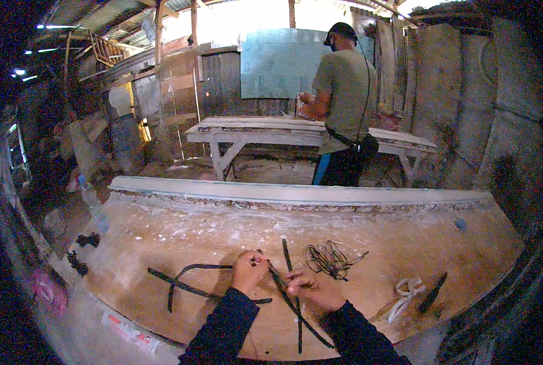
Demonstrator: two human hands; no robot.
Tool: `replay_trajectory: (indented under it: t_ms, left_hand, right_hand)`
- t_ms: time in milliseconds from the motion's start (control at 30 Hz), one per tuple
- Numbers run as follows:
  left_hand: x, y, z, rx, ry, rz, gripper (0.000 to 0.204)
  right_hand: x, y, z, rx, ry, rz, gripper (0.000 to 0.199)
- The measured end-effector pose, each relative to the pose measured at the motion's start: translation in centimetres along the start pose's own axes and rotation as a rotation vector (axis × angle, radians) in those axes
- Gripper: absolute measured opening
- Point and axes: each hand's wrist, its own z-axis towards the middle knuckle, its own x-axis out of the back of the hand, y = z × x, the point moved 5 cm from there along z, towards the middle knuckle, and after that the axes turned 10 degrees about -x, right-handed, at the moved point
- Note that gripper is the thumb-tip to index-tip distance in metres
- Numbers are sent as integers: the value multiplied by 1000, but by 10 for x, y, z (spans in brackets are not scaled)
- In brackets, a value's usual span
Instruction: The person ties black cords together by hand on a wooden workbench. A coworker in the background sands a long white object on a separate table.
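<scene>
Ledge (302,193): bars a low pass at the far edge.
Strips (189,286): in the way beside the left hand (248,274).
Gap: passable between wire (331,260) and cord (408,294); pointed piece (432,294) just beyond.

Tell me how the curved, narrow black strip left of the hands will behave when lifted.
The curved, narrow black strip is probably bendy, since it arches without visible breaks. It likely feels light, being so slender.

On the tabletop (204,230) I have crossed strips (182,284) mostly left of the left hand (251,272), a cord tangle (329,260) just beyond the right hand (314,291) — then string (400,306) and a pointed object (433,293) farther right; behind, a person (347,91) stands between tabletop and bench (265,125)
</scene>
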Motion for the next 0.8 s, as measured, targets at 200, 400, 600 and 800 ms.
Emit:
replay_trajectory:
  t_ms: [200,400,600,800]
  left_hand:
    - [-5,16,-2,-301,-58,206,6]
    - [-15,10,-5,-5,-221,-18,10]
    - [-43,58,-27,-404,-510,429,14]
    - [-78,55,-54,-299,-760,24,13]
  right_hand:
    - [-19,2,-3,33,-121,70,13]
    - [11,7,-2,-26,114,66,9]
    - [50,-6,-1,142,648,-115,11]
    - [47,-11,-10,162,736,116,12]
